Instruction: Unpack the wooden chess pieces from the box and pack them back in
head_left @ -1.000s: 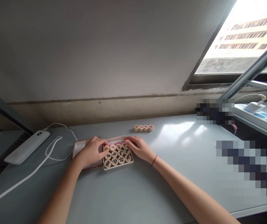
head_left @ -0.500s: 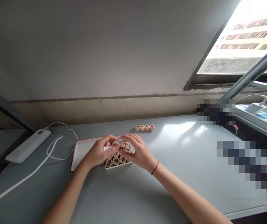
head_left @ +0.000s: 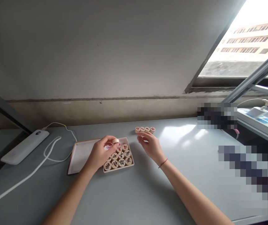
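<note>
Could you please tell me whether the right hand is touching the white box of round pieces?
Apart. The head view shows grey tabletop between the right hand and the white box.

V. bright window [head_left: 253, 37] upper R, desk [head_left: 180, 150] glare, wall [head_left: 96, 56] dim

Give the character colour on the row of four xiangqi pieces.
Red; the xiangqi pieces show best in the head view.
</note>
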Demonstrator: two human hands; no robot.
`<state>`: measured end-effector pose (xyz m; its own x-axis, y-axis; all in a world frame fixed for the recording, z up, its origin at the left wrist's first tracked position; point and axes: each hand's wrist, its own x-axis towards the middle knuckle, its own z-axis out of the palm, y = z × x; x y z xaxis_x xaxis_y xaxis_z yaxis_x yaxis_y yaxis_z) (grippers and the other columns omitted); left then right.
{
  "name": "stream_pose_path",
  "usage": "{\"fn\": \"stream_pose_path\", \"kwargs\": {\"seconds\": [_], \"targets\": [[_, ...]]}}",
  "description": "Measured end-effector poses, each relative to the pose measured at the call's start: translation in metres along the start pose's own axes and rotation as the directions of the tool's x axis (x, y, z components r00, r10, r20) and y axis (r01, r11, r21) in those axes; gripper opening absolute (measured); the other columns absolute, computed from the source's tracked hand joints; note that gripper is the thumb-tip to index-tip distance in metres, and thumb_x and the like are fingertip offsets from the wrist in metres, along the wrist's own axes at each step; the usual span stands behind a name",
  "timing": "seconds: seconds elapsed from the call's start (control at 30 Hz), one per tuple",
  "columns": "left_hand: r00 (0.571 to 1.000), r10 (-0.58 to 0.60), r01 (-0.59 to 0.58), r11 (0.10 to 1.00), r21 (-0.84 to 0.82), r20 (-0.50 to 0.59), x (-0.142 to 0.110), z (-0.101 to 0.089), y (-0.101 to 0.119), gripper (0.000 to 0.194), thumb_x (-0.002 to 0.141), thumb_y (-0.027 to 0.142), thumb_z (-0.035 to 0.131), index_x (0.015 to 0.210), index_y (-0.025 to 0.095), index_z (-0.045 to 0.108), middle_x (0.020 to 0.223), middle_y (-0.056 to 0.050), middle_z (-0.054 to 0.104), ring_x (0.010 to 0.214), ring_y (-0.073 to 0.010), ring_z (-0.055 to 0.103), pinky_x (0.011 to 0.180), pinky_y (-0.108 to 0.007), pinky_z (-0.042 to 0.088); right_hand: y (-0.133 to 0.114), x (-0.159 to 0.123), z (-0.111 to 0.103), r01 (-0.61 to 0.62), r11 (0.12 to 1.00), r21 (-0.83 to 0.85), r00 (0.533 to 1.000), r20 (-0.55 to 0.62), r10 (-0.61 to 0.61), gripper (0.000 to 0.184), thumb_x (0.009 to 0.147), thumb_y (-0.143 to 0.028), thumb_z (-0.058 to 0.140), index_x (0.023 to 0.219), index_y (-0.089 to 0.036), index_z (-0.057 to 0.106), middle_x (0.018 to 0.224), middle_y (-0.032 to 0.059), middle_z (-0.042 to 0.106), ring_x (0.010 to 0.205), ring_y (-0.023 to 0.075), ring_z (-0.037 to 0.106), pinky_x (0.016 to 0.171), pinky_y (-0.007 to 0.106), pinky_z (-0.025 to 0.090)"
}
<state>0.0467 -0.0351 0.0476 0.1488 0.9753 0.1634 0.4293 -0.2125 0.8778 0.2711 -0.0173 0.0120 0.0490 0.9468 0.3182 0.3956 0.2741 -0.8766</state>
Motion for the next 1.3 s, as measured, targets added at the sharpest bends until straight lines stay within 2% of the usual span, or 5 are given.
{"fn": "stream_pose_path", "kwargs": {"seconds": [0.33,0.53,0.83,1.1,1.3], "targets": [[0.991,0.13,-0.135,0.972,0.192,0.041,-0.003,0.003,0.0,0.026,0.086,0.044,0.055,0.101,0.024,0.064,0.081,0.0,0.069,0.075,-0.0162,0.065,0.071,-0.026,0.053,0.019,0.006,-0.003,0.093,0.902,-0.421,0.989,-0.069,-0.134,0.019,0.085,-0.035,0.052,0.085,-0.021,0.064,0.092,0.0101,0.065,0.089,0.0264,0.056,0.079,0.044,0.047],[0.928,0.338,-0.366,0.904,0.22,0.154,-0.009,0.013,0.001,0.025,0.09,0.037,0.053,0.112,0.027,0.06,0.1,-0.002,0.07,0.085,-0.016,0.066,0.079,-0.027,0.053,-0.034,-0.017,0.007,0.17,0.981,-0.096,0.971,0.184,-0.15,0.023,0.091,-0.038,0.049,0.091,-0.022,0.065,0.08,0.0038,0.067,0.068,0.0158,0.057,0.06,0.027,0.046],[0.955,0.256,-0.281,0.943,0.179,0.148,-0.011,0.017,-0.001,0.026,0.088,0.039,0.058,0.11,0.027,0.056,0.092,0.0,0.071,0.081,-0.0158,0.068,0.074,-0.026,0.054,-0.043,-0.017,0.007,0.017,0.981,0.192,0.916,0.39,-0.093,0.025,0.088,-0.039,0.054,0.096,-0.02,0.066,0.086,0.005,0.071,0.076,0.0167,0.065,0.066,0.028,0.052],[0.943,0.31,-0.333,0.886,0.324,0.121,-0.008,0.011,0.002,0.031,0.091,0.038,0.052,0.12,0.027,0.049,0.093,0.001,0.068,0.086,-0.0157,0.064,0.082,-0.03,0.05,0.005,0.008,-0.011,-0.174,0.985,0.008,0.985,-0.016,0.174,0.029,0.08,-0.046,0.056,0.083,-0.019,0.064,0.081,0.007,0.071,0.073,0.0207,0.066,0.064,0.032,0.051],[0.919,0.381,-0.39,0.837,0.384,0.105,-0.008,0.013,0.0,0.024,0.093,0.031,0.047,0.116,0.025,0.051,0.09,0.001,0.068,0.082,-0.015,0.063,0.083,-0.03,0.048,0.023,0.014,-0.017,-0.175,0.954,-0.243,0.984,-0.034,0.172,0.024,0.082,-0.041,0.05,0.083,-0.021,0.063,0.08,0.0049,0.07,0.071,0.0202,0.065,0.066,0.033,0.049]]}}
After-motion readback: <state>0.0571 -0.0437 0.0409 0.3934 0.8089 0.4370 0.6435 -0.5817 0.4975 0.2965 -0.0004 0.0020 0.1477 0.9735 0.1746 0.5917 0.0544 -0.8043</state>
